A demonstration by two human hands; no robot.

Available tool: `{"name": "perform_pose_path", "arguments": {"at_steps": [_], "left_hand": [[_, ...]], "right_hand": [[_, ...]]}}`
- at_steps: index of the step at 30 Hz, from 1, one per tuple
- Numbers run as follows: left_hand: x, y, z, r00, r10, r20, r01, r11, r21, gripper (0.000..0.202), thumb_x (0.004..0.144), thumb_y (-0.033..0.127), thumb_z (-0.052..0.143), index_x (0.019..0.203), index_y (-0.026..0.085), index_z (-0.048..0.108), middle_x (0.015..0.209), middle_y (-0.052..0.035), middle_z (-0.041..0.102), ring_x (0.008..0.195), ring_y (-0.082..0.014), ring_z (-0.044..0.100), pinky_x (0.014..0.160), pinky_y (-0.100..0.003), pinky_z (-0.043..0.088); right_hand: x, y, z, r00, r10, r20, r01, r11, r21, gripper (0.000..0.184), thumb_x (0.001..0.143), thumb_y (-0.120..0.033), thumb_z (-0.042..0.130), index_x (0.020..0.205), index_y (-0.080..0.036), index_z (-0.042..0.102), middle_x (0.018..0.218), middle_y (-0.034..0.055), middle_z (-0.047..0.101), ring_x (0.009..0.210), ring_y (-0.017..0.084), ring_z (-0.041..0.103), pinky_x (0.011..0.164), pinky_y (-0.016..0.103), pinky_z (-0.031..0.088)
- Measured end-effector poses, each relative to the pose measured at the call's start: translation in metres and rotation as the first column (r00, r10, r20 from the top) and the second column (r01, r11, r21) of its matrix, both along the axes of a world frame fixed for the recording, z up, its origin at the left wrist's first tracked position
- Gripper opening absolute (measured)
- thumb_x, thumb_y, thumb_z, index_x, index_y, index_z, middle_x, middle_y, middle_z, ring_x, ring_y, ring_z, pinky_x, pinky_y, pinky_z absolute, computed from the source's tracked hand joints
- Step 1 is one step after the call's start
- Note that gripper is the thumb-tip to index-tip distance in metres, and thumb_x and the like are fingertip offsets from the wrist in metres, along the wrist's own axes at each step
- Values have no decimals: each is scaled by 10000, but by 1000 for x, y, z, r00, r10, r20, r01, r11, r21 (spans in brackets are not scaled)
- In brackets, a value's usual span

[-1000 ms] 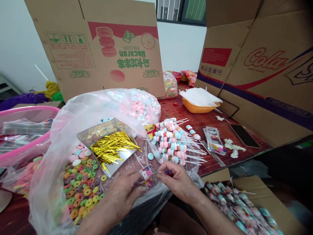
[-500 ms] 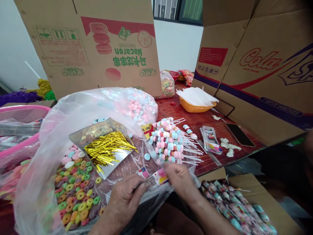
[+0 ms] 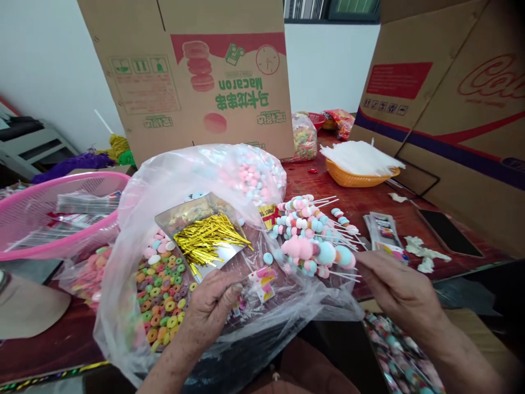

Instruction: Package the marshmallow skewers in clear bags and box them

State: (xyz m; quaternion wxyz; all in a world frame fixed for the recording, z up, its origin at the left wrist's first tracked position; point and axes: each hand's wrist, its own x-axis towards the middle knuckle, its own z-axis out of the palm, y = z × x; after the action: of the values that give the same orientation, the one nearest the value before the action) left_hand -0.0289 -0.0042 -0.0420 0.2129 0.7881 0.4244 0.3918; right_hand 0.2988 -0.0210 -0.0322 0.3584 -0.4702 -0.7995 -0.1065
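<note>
My left hand [image 3: 211, 309] pinches a small clear candy bag [image 3: 263, 283] printed in pink and yellow, low over the big plastic bag [image 3: 131, 284]. My right hand [image 3: 397, 287], fingers closed, grips a skewer of pink and blue candies [image 3: 326, 253] by its stick end. That candy skewer lies level above a pile of similar skewers [image 3: 301, 216] with white sticks pointing right. Left of the pile, gold twist ties [image 3: 207, 238] rest in an opened silvery pouch. Colourful ring candies [image 3: 162, 301] fill the left side of the big bag.
A pink basket [image 3: 53, 189] with flat packets stands at left. Cardboard boxes [image 3: 229, 126] rise behind and at right. An orange basket [image 3: 356, 178] holds white sticks. Printed bags [image 3: 384, 235] and a phone [image 3: 449, 232] lie at right. Wrapped skewers [image 3: 397, 355] fill a carton below.
My right hand has left the printed bag, moved right and taken hold of a candy skewer. My left hand keeps the bag. The view has turned left.
</note>
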Motion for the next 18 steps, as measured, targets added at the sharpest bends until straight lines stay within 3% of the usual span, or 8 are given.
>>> {"name": "perform_pose_path", "arguments": {"at_steps": [4,7,12,18], "left_hand": [[0,0,4,1000,21,-21,-22,999,-44,223,856,239,477,901,191,691,808,-33,716,771,-163,631,761,-281,474],[-3,-1,7,1000,10,-20,-12,997,-71,244,868,256,459,885,178,690,770,-35,699,734,-156,617,713,-262,469],[-5,-2,15,993,-112,-29,107,983,-149,270,873,243,447,801,165,696,635,-7,621,615,-123,569,613,-220,440],[-1,-3,12,998,-56,14,57,953,-298,332,887,320,417,816,138,685,730,-43,654,669,-145,572,627,-236,443]], "right_hand": [[-11,-12,15,995,79,67,-81,996,29,249,861,-99,458,1040,-201,599,851,73,675,778,160,634,695,266,515],[-10,-15,12,991,95,95,-96,995,6,282,854,-77,444,1057,-198,599,845,74,677,769,163,634,692,277,515],[1,-19,8,993,66,95,-66,998,1,245,852,-129,476,1032,-204,626,862,80,684,792,182,645,705,290,519],[-4,-23,7,993,91,79,-92,996,13,281,844,-89,473,1051,-211,617,845,68,686,788,171,650,709,281,527]]}}
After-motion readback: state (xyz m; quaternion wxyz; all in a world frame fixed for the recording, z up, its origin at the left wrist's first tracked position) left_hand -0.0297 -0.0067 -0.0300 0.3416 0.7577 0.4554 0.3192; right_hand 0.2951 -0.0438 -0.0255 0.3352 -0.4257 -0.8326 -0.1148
